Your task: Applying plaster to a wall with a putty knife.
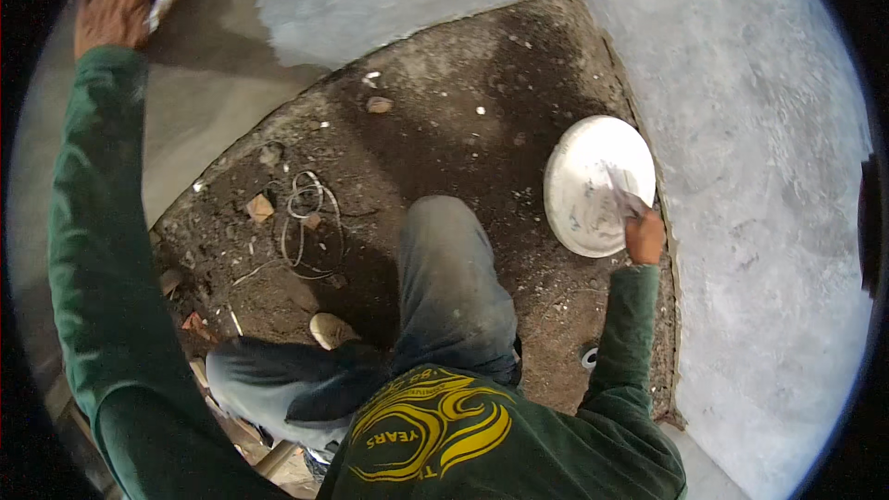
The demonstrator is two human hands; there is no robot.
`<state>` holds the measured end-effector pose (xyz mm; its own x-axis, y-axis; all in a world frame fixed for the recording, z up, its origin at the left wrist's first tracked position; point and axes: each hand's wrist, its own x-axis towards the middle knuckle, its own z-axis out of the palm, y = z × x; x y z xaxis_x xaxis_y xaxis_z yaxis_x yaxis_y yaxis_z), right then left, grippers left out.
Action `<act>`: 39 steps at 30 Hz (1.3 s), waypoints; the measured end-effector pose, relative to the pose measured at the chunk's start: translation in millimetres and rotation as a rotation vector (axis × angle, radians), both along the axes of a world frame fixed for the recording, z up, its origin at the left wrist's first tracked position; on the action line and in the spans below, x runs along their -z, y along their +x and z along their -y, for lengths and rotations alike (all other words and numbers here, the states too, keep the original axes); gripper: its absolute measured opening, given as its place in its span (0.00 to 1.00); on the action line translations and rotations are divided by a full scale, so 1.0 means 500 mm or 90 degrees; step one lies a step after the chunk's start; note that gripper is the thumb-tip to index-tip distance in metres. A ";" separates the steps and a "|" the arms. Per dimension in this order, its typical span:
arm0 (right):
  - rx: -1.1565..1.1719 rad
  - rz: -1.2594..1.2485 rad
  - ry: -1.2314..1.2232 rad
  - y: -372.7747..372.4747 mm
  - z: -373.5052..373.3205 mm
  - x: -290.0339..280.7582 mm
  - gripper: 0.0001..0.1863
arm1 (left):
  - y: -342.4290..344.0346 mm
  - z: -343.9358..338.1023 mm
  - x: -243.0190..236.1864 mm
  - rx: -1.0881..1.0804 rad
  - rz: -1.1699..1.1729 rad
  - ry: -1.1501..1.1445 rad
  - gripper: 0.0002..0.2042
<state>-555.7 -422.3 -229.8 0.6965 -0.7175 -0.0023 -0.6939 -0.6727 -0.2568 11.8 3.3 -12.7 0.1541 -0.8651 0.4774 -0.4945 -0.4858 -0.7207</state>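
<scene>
My right hand (pixel 645 239) is closed round a putty knife (pixel 626 194). Its thin blade lies over the pale face of a round white tub or lid (pixel 566 187), which rests on the dirt beside the right wall. How deep that white vessel is, I cannot tell. At the upper left, my left hand (pixel 120 0) is stretched out with its fingers extended against the bare grey wall (pixel 208 102). Something whitish, perhaps a smear of paste, shows along its thumb side.
Dark soil (pixel 444 148) with stones and scraps lies between the walls. A loop of pale cord (pixel 298 222) and a broken brown piece (pixel 260 208) sit at left. The right wall (pixel 759 222) has a pale grey-white coat. A white ring (pixel 590 357) lies near my right forearm.
</scene>
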 end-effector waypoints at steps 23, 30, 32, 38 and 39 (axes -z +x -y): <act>0.124 1.007 0.932 0.193 -0.270 -0.136 0.21 | -0.094 -0.051 -0.080 0.134 -0.160 -0.067 0.46; 0.080 0.697 1.272 0.496 -0.443 -0.017 0.20 | -0.129 -0.231 -0.189 0.026 -0.012 -0.140 0.27; 0.086 0.624 1.328 0.567 -0.483 0.082 0.19 | -0.106 -0.263 -0.200 -0.024 0.046 -0.122 0.25; 0.178 0.606 1.370 0.738 -0.671 0.289 0.16 | -0.033 -0.327 -0.185 -0.088 0.166 -0.071 0.26; 0.234 0.599 1.343 0.754 -0.677 0.308 0.15 | -0.022 -0.321 -0.178 -0.088 0.158 -0.067 0.26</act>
<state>-178.9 -83.7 -383.8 0.8379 -0.2039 -0.5063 -0.0004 0.9273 -0.3742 0.9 163.8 76.4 0.1337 -0.7877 0.6013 -0.2335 -0.6147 -0.7534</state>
